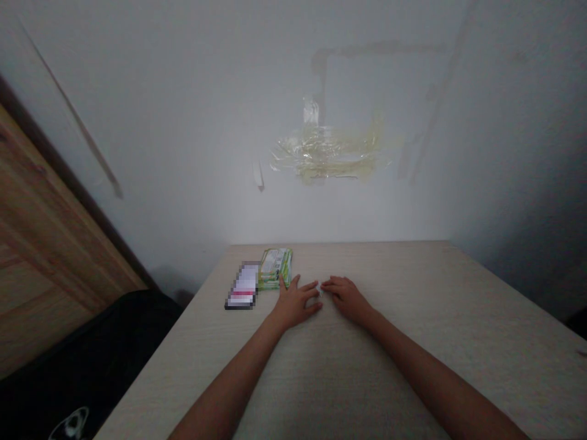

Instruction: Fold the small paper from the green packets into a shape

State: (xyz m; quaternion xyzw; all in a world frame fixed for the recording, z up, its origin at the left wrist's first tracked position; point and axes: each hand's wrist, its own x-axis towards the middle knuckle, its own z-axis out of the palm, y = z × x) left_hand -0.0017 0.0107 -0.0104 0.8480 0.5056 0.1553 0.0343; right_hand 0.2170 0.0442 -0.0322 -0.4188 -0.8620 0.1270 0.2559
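My left hand point(298, 304) rests on the table with its fingers spread, holding nothing. Its upper fingertips come close to the lower right corner of a stack of green-and-white printed packets point(275, 266). Just right of it, my right hand point(347, 298) has its fingers drawn together and pointing left. Between the fingertips of both hands shows a tiny pale bit point(320, 293), too small to name. Whether the right fingers pinch it or only touch it is hard to see. Left of the packets lies a phone-like dark-edged device point(243, 286), its screen blurred out.
The pale wood-grain table point(339, 379) meets a grey-white wall point(183, 122) at its far edge. Clear tape point(330, 153) is stuck on the wall. A wooden door or panel point(46, 244) and a black bag-like item point(105, 348) stand left of the table.
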